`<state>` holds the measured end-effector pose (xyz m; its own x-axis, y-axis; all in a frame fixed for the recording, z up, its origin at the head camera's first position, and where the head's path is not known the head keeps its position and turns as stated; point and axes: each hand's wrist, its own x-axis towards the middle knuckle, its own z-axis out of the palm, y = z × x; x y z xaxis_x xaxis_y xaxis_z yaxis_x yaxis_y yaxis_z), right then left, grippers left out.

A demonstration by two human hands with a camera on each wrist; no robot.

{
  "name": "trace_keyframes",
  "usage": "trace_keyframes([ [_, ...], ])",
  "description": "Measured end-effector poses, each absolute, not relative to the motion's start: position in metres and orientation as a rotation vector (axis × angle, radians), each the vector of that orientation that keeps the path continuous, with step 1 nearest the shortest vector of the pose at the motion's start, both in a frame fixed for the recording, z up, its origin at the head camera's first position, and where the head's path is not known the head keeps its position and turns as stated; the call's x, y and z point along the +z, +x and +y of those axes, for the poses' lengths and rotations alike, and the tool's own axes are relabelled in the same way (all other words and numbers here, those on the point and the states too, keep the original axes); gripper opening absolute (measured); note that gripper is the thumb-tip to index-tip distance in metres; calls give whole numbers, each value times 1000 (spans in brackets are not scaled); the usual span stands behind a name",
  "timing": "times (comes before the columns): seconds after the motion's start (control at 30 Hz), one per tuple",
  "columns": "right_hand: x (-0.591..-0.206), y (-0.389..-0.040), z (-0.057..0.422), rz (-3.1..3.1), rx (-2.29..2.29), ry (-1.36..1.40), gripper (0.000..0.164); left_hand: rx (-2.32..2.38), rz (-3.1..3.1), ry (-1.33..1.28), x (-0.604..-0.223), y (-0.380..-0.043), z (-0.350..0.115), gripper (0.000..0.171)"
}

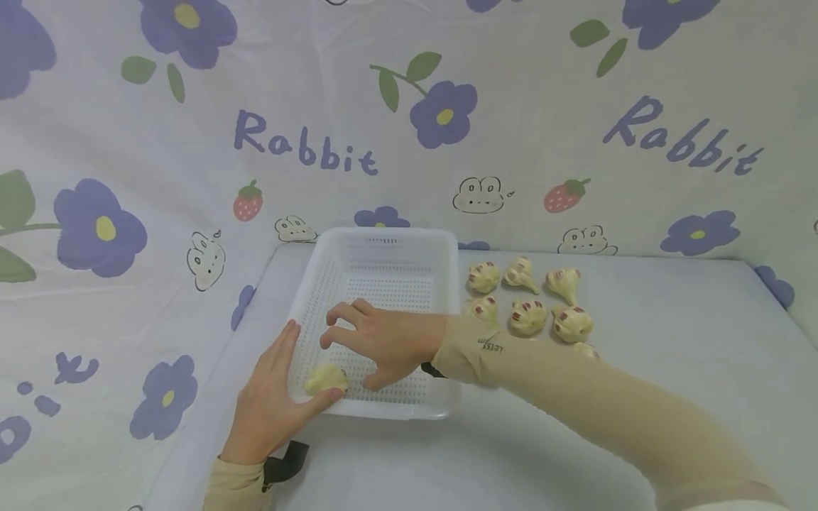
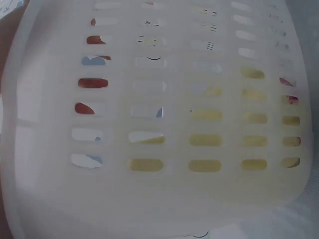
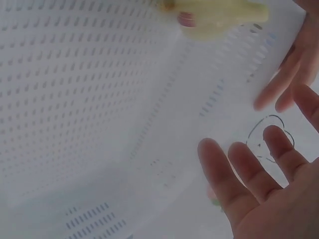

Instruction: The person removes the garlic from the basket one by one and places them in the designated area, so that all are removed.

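Note:
A white perforated plastic basket (image 1: pixel 390 245) stands on the table. One pale yellow garlic bulb (image 1: pixel 324 380) with reddish marks lies in its near left corner; the right wrist view shows this garlic bulb (image 3: pixel 222 17) against the wall. My left hand (image 1: pixel 271 404) rests at that corner, with straight fingers along the outer left side and the thumb over the near rim. In the left wrist view the basket wall (image 2: pixel 164 199) fills the picture. Over the basket hangs my right hand (image 1: pixel 386 344), its fingers spread and slightly bent, holding nothing, to the right of the bulb.
Several more garlic bulbs (image 1: pixel 527 316) lie in rows on the white table (image 1: pixel 671 333), right of the basket. My right sleeve (image 1: pixel 575 397) partly covers the nearest ones. A patterned cloth (image 1: pixel 524 128) hangs behind and beside the table.

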<state>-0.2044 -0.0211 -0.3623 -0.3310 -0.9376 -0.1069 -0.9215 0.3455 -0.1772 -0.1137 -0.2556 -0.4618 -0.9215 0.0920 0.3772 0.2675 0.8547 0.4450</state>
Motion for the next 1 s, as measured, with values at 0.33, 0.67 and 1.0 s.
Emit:
trace_keyframes([
  [0.33, -376, -207, -49, 2320, -68, -1824, 63, -750, -2684, -297, -463, -114, -259, 116],
  [0.67, -396, -207, -68, 2327, 20, -1775, 64, -759, -2734, -267, -465, -111, -258, 121],
  [1.0, -413, -212, -83, 2352, 53, -1703, 63, -754, -2709, -276, -463, -111, -260, 121],
])
